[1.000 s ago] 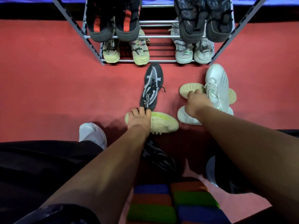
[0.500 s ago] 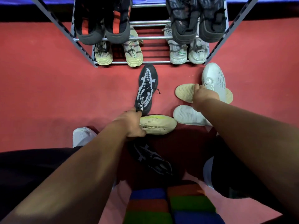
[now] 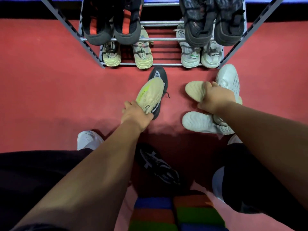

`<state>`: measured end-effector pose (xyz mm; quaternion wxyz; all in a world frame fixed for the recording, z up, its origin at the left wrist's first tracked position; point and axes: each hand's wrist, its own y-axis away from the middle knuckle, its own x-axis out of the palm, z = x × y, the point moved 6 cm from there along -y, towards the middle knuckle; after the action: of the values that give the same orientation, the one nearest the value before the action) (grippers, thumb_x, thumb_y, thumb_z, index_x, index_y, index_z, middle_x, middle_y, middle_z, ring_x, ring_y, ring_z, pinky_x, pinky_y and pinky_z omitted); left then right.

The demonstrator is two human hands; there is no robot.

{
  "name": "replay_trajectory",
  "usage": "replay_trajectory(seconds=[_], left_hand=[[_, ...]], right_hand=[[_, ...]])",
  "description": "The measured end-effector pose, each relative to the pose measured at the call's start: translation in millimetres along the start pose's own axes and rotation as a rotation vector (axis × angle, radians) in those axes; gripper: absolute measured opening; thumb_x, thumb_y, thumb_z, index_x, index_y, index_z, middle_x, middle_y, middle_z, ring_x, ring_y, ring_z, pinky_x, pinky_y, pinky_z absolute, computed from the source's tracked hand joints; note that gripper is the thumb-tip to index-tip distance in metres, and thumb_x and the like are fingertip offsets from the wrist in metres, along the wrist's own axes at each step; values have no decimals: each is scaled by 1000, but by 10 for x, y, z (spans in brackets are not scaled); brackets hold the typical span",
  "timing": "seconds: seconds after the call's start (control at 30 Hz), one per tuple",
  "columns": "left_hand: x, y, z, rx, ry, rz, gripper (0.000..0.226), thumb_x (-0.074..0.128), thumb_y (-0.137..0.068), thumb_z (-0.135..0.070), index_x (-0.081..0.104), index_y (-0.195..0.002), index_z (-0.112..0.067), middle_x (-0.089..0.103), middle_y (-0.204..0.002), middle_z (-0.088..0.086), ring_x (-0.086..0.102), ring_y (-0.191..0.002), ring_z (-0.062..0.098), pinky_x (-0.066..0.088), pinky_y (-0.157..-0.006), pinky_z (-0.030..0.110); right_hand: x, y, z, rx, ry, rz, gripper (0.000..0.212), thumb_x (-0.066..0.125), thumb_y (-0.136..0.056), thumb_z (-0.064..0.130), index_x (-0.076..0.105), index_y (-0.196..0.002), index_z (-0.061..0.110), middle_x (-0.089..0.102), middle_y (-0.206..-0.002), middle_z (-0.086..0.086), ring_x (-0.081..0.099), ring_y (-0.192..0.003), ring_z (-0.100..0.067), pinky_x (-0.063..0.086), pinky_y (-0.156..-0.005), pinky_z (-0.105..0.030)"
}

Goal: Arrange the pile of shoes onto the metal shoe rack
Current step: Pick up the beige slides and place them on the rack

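**At the foot of the metal shoe rack: two shoes lifted, soles skyward**

Low over the red floor, the left hand has its fingers curled round the heel end of a pale-soled shoe streaked yellow-green; it is held sole-up above a black shoe that lies pointing at the rack. The right hand is clamped on a cream-soled shoe, also sole-up, just beside an upright white shoe; another white shoe lies on its side nearer the person; a black patterned shoe sits between the legs.

Both tiers in view carry a pair at each end; the bottom tier shows a gap between the beige pair and the grey pair.

To do this step well, I judge that each shoe should be rolled sole-down before it travels. The two soles differ, so they are probably not mates; each wants its partner alongside. Rest them across the rails, toes outward like the rest, clear of the neighbours.
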<state>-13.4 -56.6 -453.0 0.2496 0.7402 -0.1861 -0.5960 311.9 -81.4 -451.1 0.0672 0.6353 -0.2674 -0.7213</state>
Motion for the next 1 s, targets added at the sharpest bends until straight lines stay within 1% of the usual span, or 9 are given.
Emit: replay_trajectory(seconds=[0.2, 0.33, 0.43, 0.5, 0.6, 0.67, 0.77, 0.87, 1.0], left_hand=[[228, -137, 71, -101, 25, 92, 93, 68, -89, -56, 29, -152, 2, 40, -144, 18, 47, -134, 35, 42, -110, 41], [254, -174, 86, -102, 58, 115, 90, 66, -90, -53, 30, -151, 3, 43, -143, 20, 46, -134, 34, 41, -110, 40], [259, -168, 111, -103, 50, 90, 91, 70, -86, -53, 34, -148, 2, 46, -141, 20, 50, -132, 37, 43, -109, 40], [255, -137, 115, -97, 50, 79, 90, 73, -85, -52, 34, -147, 0, 46, -142, 20, 51, -132, 38, 43, -109, 42], [249, -120, 129, -85, 32, 55, 93, 76, -83, -53, 35, -148, -1, 46, -143, 19, 51, -132, 38, 43, -109, 42], [267, -140, 153, -90, 42, 53, 95, 78, -81, -53, 35, -148, -2, 47, -144, 18, 51, -132, 37, 43, -109, 41], [306, -151, 164, -96, 70, 70, 97, 83, -75, -51, 35, -145, -5, 47, -143, 16, 51, -132, 36, 43, -109, 39], [326, -136, 185, -106, 116, 96, 96, 88, -69, -44, 34, -140, -11, 48, -140, 13, 49, -131, 34, 44, -109, 39], [322, -99, 251, -121, 200, 173, 93, 85, -57, -32, 33, -133, -18, 50, -131, 10, 52, -125, 32, 50, -106, 43]], right_hand=[[-702, 105, 200, -43, -167, -63, 62, 61, -83, 59, 51, -139, 34, 67, -116, -8, 63, -109, -36, 44, -79, -40], [-908, 2, 275, 62, -751, 14, 23, 52, -83, 23, 62, -104, 25, 61, -86, -13, 58, -73, -38, 50, -65, -43], [-761, -78, 289, 280, -1106, 130, 11, 45, -87, 2, 48, -81, 10, 39, -64, -10, 37, -47, -25, 46, -46, -35], [-575, -65, 294, 271, -1020, 221, 11, 45, -92, 5, 55, -93, 5, 50, -68, -16, 46, -49, -27, 50, -50, -33], [-311, -9, 236, 223, -697, 219, 32, 45, -102, 9, 61, -129, -1, 64, -98, -27, 66, -71, -38, 42, -43, -18], [-213, 57, 253, 224, -552, 84, 32, 51, -102, 13, 59, -128, -4, 66, -110, -25, 67, -102, -42, 46, -61, -23], [-121, 153, 480, 180, -262, -75, 48, 54, -96, 42, 57, -127, 6, 59, -125, -17, 57, -119, -43, 47, -93, -43], [-5, 273, 867, 100, -76, -17, 60, 49, -95, 57, 54, -130, 8, 64, -126, -14, 56, -120, -38, 46, -91, -45], [307, 291, 1180, 119, -110, 181, 93, 45, -100, 58, 13, -162, -3, 65, -137, -11, 63, -124, -36, 49, -95, -44]])
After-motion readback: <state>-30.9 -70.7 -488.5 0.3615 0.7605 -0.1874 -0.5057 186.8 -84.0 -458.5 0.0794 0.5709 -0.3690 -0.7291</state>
